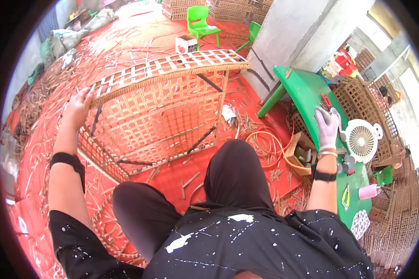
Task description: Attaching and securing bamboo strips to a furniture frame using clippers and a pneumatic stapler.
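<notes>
Left hand (78,108) clasping its corner, a woven basket (181,106) tilts on the red floor (166,182); the gloved right hand (328,124), grip unclear, reaches over a green table (302,88) near a cardboard box (293,149) of dark items (304,155).

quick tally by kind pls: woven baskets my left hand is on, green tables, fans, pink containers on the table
Woven basket under the left hand: 1
Green table: 1
White fan: 1
Pink container: 1
Total: 4
</notes>
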A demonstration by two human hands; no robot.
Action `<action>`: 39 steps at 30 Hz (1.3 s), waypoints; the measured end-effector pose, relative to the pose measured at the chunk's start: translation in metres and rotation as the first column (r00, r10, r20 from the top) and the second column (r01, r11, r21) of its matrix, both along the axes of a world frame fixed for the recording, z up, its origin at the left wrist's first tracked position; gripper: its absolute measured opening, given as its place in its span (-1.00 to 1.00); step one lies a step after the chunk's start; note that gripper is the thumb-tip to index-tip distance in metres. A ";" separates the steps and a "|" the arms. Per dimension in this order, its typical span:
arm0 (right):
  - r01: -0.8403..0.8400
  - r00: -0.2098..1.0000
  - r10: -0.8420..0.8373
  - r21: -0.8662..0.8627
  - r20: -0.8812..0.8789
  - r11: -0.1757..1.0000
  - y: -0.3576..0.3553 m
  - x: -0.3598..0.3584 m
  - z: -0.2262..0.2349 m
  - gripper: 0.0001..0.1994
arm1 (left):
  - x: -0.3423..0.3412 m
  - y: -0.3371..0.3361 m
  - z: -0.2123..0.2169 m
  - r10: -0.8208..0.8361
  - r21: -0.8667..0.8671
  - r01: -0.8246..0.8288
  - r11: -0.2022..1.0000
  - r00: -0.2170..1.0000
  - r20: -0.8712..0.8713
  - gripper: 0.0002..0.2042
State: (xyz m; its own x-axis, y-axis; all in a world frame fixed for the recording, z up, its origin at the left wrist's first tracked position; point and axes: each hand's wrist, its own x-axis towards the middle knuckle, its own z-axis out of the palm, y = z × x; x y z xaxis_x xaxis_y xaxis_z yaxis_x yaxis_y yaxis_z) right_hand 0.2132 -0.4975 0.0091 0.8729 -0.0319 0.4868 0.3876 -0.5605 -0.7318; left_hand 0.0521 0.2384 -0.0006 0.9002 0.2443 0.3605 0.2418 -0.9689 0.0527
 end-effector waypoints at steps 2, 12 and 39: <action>0.080 0.992 -0.064 0.144 -0.112 0.986 -0.010 -0.011 -0.012 -0.72 | 0.000 -0.011 0.005 0.047 -0.043 -0.049 0.998 0.998 -0.039 -0.51; -0.270 0.844 0.438 0.460 -0.310 0.846 0.120 -0.015 -0.038 -0.73 | -0.023 0.029 -0.011 -0.211 0.470 0.246 0.847 0.969 -0.128 -0.59; -0.040 0.666 0.665 0.874 -0.338 0.484 0.208 -0.063 -0.006 -0.54 | -0.148 -0.146 0.014 -0.018 0.116 0.001 0.993 0.989 0.145 -0.32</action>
